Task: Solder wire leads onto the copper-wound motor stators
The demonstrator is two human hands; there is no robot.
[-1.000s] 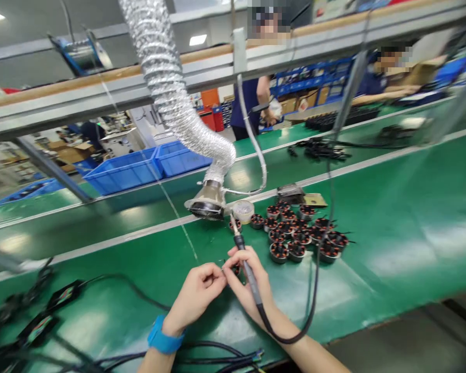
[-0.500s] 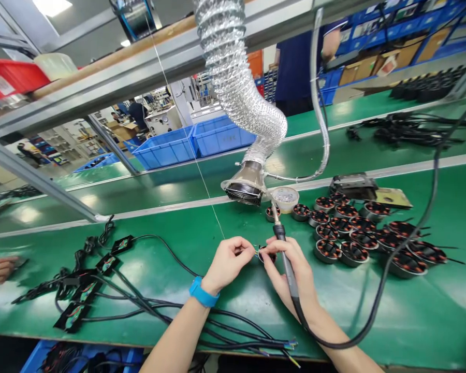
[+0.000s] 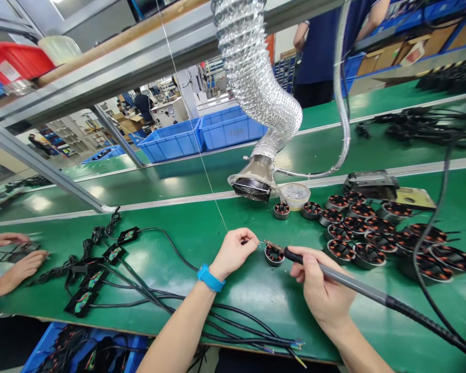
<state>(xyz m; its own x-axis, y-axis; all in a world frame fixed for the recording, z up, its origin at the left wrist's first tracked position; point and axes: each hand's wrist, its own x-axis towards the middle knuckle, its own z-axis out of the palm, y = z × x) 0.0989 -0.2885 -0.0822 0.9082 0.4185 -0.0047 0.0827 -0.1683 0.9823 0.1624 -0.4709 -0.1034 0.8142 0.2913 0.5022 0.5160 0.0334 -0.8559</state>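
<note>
My right hand point(image 3: 326, 285) holds a soldering iron point(image 3: 341, 280) by its dark grip, the tip pointing left. That tip lies above a small round motor part point(image 3: 274, 255) with copper windings, which stands on the green bench. Left of the part, my left hand point(image 3: 238, 250), with a blue wristband point(image 3: 210, 278), pinches a thin wire end near the iron's tip. A thin solder strand point(image 3: 207, 178) runs down from above to this hand. Whether the tip touches the wire I cannot tell.
Several wound motor parts point(image 3: 341, 249) stand at the right. A fume hose point(image 3: 275, 109) hangs over a round tub point(image 3: 295, 195). Black cables point(image 3: 155, 305) with small boards lie at the left. Another person's hands point(image 3: 23, 267) are at the far left.
My right hand has moved right and turned the iron from upright to pointing left, its fingers now off the small motor part. The view has shifted slightly.
</note>
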